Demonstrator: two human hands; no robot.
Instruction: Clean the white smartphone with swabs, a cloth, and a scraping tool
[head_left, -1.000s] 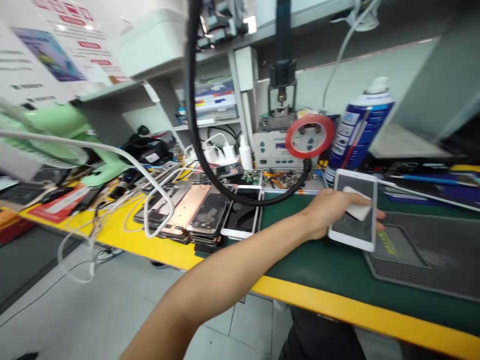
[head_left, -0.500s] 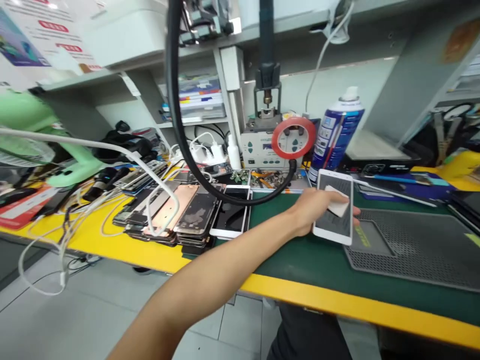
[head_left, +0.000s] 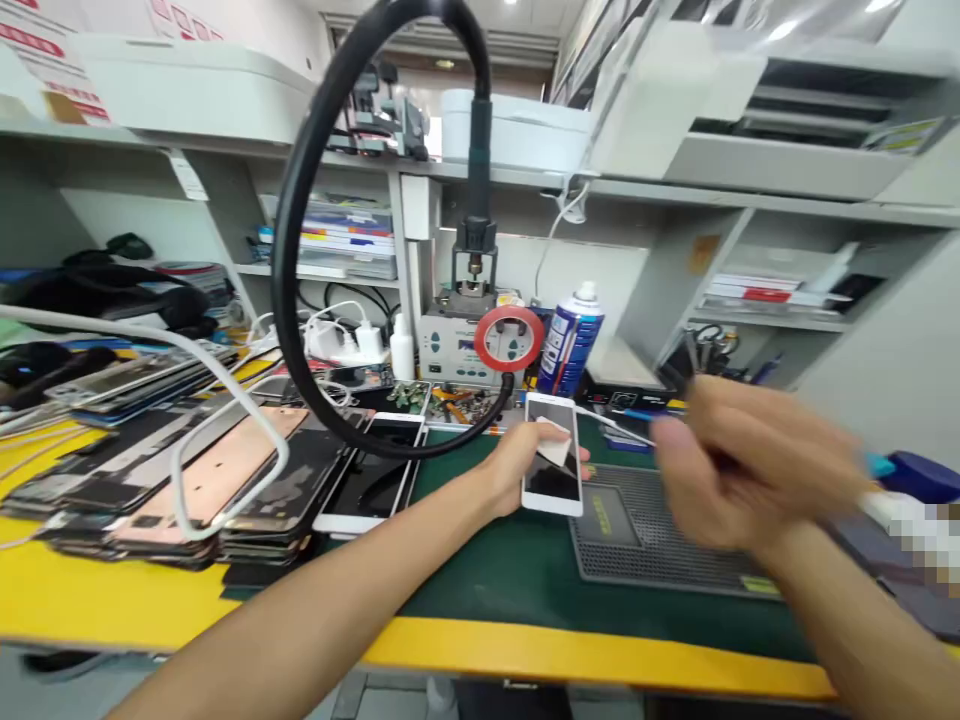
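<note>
My left hand (head_left: 514,468) grips a white smartphone (head_left: 551,488) with a dark screen, held tilted above the green mat (head_left: 480,560). Its thumb presses a small folded white wipe (head_left: 555,450) against the screen, and fingertips show past the phone's right edge. My right hand (head_left: 757,470) is raised at the right, blurred by motion, with its fingers curled closed; whatever is inside is hidden. Just beyond it are a dark blue and cyan object (head_left: 926,477) and a white, partly pixelated item (head_left: 892,510), whose contact with the hand I cannot tell.
Stacked phone screens (head_left: 277,480) and a white-framed phone (head_left: 375,470) lie left. A black hose loop (head_left: 289,250) and white cable (head_left: 232,385) hang in front. Behind stand a grey control box (head_left: 450,345), red tape roll (head_left: 487,340) and blue spray can (head_left: 568,345). A grey perforated mat (head_left: 675,550) lies right.
The view has swung right and up. My right hand has come into view at the right. My left hand still holds the phone and wipe.
</note>
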